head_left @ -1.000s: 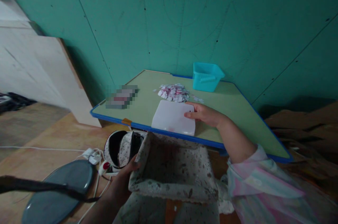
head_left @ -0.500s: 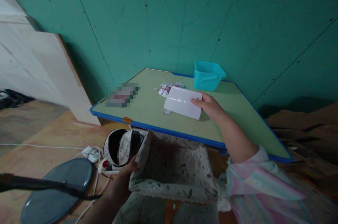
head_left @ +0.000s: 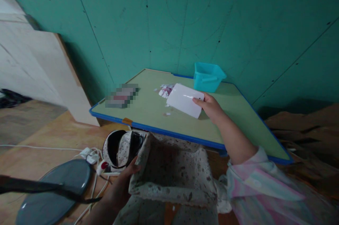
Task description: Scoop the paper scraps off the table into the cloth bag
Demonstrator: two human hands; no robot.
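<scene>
My right hand [head_left: 210,106] grips the right end of a glossy white sheet [head_left: 185,99], thumb on top. The sheet is over the table beside a heap of torn paper scraps [head_left: 166,90] and hides part of it. A few loose scraps [head_left: 168,113] lie in front of the sheet. Below the table's front edge, my left hand [head_left: 129,172] holds the left side of a fabric-lined basket [head_left: 174,189] with a leaf print. Its inside is dark, and most of the left fingers are hidden behind its wall.
A turquoise bin [head_left: 208,78] stands at the back of the pale green table [head_left: 143,112]. A blurred-out box [head_left: 122,96] lies at its left. On the floor are a spotted round case [head_left: 116,149], white cables [head_left: 91,156] and a grey oval lid [head_left: 55,189]. Cardboard [head_left: 312,126] is stacked at right.
My right hand has tilted the white sheet and shifted it slightly right and back, uncovering loose scraps in front. The left hand and basket stay nearly where they were.
</scene>
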